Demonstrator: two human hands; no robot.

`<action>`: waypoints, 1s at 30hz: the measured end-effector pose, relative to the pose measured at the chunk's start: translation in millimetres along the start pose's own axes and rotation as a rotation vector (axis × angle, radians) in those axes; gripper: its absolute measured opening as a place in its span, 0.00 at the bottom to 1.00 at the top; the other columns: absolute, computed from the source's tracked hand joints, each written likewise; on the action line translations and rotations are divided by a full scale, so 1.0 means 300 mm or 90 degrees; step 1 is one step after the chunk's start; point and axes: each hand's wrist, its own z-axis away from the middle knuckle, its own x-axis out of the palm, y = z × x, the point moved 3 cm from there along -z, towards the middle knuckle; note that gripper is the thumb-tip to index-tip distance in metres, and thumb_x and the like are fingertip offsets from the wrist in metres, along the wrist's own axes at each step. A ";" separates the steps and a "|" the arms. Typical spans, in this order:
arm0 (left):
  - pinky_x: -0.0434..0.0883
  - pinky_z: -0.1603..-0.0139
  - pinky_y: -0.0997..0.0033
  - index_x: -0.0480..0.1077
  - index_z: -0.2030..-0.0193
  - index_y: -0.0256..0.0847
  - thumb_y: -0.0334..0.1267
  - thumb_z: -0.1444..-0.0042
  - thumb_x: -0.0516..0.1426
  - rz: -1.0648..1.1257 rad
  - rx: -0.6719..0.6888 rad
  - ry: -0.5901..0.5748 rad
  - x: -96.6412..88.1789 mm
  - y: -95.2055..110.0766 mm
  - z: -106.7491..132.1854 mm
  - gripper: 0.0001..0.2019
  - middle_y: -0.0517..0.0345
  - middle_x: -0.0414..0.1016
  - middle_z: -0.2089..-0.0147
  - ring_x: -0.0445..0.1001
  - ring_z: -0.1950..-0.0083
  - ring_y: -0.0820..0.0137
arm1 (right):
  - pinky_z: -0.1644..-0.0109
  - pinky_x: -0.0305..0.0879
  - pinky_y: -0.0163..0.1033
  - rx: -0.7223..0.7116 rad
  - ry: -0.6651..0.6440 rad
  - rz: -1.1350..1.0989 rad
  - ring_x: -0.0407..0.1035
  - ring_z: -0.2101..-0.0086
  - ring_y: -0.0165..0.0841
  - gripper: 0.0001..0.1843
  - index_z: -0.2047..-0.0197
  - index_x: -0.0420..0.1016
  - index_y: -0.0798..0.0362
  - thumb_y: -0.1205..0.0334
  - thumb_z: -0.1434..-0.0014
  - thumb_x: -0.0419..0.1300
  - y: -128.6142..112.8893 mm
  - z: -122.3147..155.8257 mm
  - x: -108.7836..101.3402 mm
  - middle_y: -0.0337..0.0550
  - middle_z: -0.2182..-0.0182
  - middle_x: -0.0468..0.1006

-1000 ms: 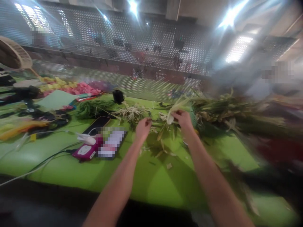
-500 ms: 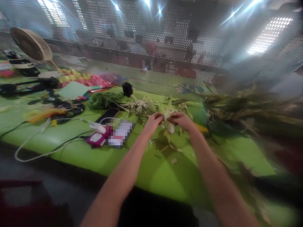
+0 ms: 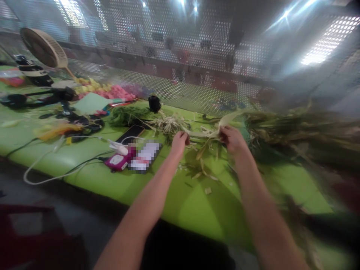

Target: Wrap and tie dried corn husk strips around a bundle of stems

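My left hand (image 3: pixel 179 141) is closed in a pinch on one end of a pale leaf strip (image 3: pixel 200 133) above the green table (image 3: pixel 180 202). Gripping the other end of that strip, my right hand (image 3: pixel 232 139) is closed next to a big heap of green stalks and leaves (image 3: pixel 292 131). The strip stretches between the two hands. Torn leaf scraps (image 3: pixel 200 172) lie on the table just below them.
A phone (image 3: pixel 130 132), a pink device (image 3: pixel 118 162) with white cables and a blurred card lie left of my hands. Further left are a black stand (image 3: pixel 56 98), a woven fan (image 3: pixel 42 47), pink and yellow flowers (image 3: pixel 104 90) and green herbs (image 3: pixel 126 114). A perforated screen (image 3: pixel 197 56) backs the table.
My hands have moved apart, pulling the pale leaf strip out flat between them; half a second ago they were close together with the leaf standing upright. The view shifted slightly.
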 end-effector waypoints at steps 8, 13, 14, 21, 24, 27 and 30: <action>0.62 0.75 0.75 0.62 0.70 0.41 0.34 0.44 0.52 0.025 -0.036 0.163 -0.061 0.026 -0.045 0.04 0.66 0.63 0.78 0.62 0.80 0.77 | 0.78 0.53 0.34 -0.048 0.047 0.003 0.56 0.80 0.26 0.18 0.72 0.70 0.51 0.49 0.59 0.69 -0.031 -0.010 -0.065 0.33 0.80 0.66; 0.62 0.75 0.74 0.65 0.69 0.40 0.34 0.46 0.55 -0.055 -0.042 0.092 -0.053 0.020 -0.035 0.03 0.63 0.67 0.78 0.62 0.80 0.76 | 0.77 0.57 0.34 -0.027 0.099 0.063 0.60 0.79 0.28 0.14 0.74 0.70 0.52 0.54 0.59 0.69 -0.012 -0.027 -0.083 0.35 0.81 0.68; 0.62 0.74 0.74 0.66 0.70 0.39 0.34 0.46 0.56 -0.075 -0.037 0.053 -0.046 0.018 -0.030 0.03 0.62 0.68 0.78 0.64 0.79 0.75 | 0.76 0.59 0.35 -0.025 0.109 0.080 0.61 0.79 0.29 0.13 0.75 0.70 0.52 0.55 0.58 0.68 -0.008 -0.029 -0.084 0.35 0.82 0.68; 0.67 0.68 0.71 0.70 0.51 0.39 0.42 0.46 0.60 -0.112 -0.061 -0.149 0.013 -0.013 0.008 0.17 0.52 0.78 0.62 0.74 0.70 0.69 | 0.73 0.64 0.39 -0.018 0.092 0.120 0.65 0.77 0.32 0.13 0.75 0.68 0.51 0.57 0.59 0.68 0.004 -0.033 -0.083 0.35 0.82 0.68; 0.67 0.66 0.70 0.65 0.41 0.40 0.43 0.46 0.61 -0.168 -0.035 -0.082 0.003 -0.004 0.012 0.26 0.50 0.78 0.58 0.73 0.70 0.69 | 0.73 0.64 0.37 -0.006 0.078 0.114 0.64 0.77 0.30 0.15 0.75 0.69 0.51 0.55 0.62 0.70 0.009 -0.028 -0.068 0.34 0.81 0.69; 0.66 0.60 0.70 0.69 0.45 0.39 0.42 0.45 0.61 -0.223 0.082 -0.014 -0.008 0.043 0.026 0.21 0.48 0.75 0.53 0.72 0.64 0.69 | 0.75 0.62 0.35 0.002 0.058 0.123 0.62 0.79 0.28 0.18 0.77 0.69 0.51 0.54 0.66 0.72 0.016 -0.020 -0.038 0.33 0.81 0.70; 0.66 0.58 0.70 0.73 0.52 0.40 0.46 0.43 0.59 -0.230 0.143 -0.019 -0.001 0.084 0.054 0.16 0.50 0.74 0.52 0.70 0.61 0.69 | 0.75 0.61 0.35 -0.001 0.039 0.116 0.62 0.79 0.28 0.18 0.77 0.71 0.52 0.53 0.67 0.72 0.025 -0.006 0.003 0.34 0.82 0.70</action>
